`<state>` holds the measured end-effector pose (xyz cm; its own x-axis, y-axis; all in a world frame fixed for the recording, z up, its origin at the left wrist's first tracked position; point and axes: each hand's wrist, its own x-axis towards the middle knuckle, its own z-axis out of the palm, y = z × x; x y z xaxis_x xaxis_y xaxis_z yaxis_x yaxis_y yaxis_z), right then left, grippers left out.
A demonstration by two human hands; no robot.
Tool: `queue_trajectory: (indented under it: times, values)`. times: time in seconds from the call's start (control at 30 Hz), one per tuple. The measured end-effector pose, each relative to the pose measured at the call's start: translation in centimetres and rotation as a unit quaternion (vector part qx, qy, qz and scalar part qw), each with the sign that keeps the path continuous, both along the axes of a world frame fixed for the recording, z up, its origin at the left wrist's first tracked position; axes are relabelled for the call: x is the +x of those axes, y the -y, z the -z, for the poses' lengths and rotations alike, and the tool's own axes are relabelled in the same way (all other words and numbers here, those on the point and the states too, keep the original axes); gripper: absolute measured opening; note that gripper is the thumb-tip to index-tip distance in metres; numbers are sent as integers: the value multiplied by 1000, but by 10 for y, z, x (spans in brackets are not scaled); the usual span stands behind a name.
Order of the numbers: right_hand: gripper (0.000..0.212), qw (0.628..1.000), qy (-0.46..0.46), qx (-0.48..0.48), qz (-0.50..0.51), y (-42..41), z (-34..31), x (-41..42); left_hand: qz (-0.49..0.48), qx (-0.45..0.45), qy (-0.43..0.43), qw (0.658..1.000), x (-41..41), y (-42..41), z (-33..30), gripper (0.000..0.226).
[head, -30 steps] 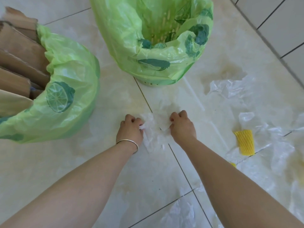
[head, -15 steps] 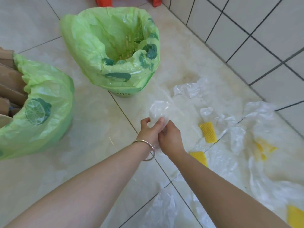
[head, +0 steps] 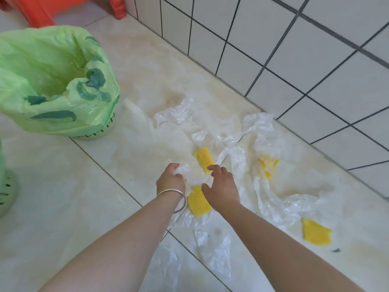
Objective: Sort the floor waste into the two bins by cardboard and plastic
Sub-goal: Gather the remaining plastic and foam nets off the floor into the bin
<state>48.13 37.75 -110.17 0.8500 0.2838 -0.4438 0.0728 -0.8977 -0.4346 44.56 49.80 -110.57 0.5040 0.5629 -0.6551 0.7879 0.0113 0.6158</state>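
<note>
My left hand (head: 171, 180) grips a crumpled wad of clear plastic film (head: 182, 169) just above the floor. Beside it, my right hand (head: 221, 184) hovers with fingers spread over more clear film (head: 197, 178), holding nothing that I can see. Yellow foam nets lie around: one (head: 203, 156) past my fingers, one (head: 197, 204) under my wrists, another (head: 315, 232) to the right. The green-lined bin (head: 52, 81) stands at the upper left, its mouth open. Only the base edge of the second bin (head: 6, 186) shows at the far left.
Clear plastic sheets (head: 259, 144) are strewn across the floor tiles toward the white tiled wall (head: 294, 60) on the right. More film (head: 214, 251) lies between my forearms. Red stool legs (head: 37, 11) stand at the top left.
My view and both hands have shifted right, away from the bins, to the plastic pile. The left hand keeps the gathered film; the right hand has let go and spread its fingers.
</note>
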Motion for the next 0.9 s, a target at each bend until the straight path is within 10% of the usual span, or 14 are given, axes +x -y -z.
queue_trajectory:
  times: [0.3, 0.63, 0.9]
  values:
    - [100, 984, -81, -135, 83, 29, 52, -12, 100, 86, -71, 989, -17, 18, 37, 49]
    - [26, 971, -167, 88, 145, -7, 61, -33, 67, -10, -40, 997, -22, 44, 46, 44]
    - [26, 934, -152, 273, 176, -57, 9, -17, -82, -109, 113, 984, -18, -4, -4, 20]
